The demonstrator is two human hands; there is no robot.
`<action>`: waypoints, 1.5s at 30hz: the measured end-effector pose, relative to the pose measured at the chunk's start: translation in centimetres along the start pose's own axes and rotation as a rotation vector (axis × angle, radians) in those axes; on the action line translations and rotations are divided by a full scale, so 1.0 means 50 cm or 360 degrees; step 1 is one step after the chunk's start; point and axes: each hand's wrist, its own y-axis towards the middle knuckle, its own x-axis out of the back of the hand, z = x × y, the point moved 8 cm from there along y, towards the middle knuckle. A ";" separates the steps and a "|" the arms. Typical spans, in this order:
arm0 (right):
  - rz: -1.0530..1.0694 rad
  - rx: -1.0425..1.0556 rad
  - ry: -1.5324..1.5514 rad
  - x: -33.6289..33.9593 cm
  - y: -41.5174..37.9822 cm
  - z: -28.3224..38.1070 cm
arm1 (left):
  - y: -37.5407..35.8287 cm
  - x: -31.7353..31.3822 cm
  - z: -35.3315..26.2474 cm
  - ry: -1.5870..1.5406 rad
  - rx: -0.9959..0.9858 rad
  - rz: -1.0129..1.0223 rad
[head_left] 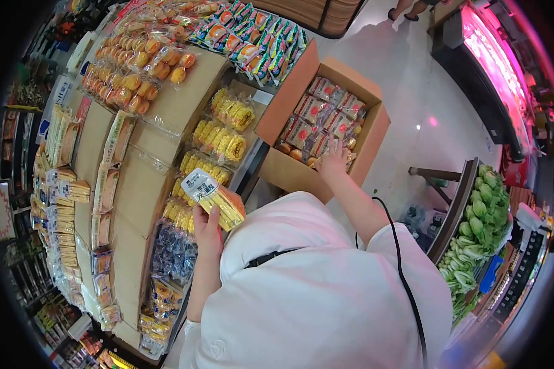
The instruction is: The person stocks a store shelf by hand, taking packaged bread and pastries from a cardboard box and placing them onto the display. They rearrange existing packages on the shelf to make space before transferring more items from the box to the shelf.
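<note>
My left hand (pixel 207 232) is closed around the lower end of a bread pack (pixel 223 206), a clear bag with a white printed label and yellow slices inside. It is held up in front of the display shelf, beside rows of bagged yellow pastries (pixel 218 142). Reaching forward, my right hand (pixel 332 163) lies with fingers stretched out on the bun packs (pixel 337 125) in an open cardboard box (pixel 366 158). Those packs are clear with red and white labels, and round brown buns show through them.
The stepped display (pixel 144 144) on the left carries bagged buns (pixel 126 89), green-blue snack packets (pixel 252 40) and dark blue packs (pixel 173 252). A vegetable stand (pixel 474 230) is on my right, with a pink-lit cooler (pixel 474 74) beyond. A person's legs (pixel 406 7) show far ahead.
</note>
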 end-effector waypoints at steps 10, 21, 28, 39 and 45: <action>0.0661 0.0712 0.0226 -0.095 0.042 -0.008 | 0.031 -0.081 0.007 0.0067 0.0060 0.0078; 0.0897 0.1173 0.2569 0.349 -0.049 0.202 | 0.111 -0.242 0.002 0.0446 -0.0218 0.0489; 0.0855 0.0756 0.2199 0.277 0.017 0.142 | 0.114 -0.285 -0.013 0.0749 -0.0408 0.0459; 0.0429 0.0970 0.0454 0.021 0.133 -0.023 | 0.098 -0.089 0.113 0.0646 0.0098 0.0294; 0.0703 0.0914 0.0123 -0.061 0.123 -0.020 | 0.092 -0.075 0.122 0.0664 0.0142 0.0308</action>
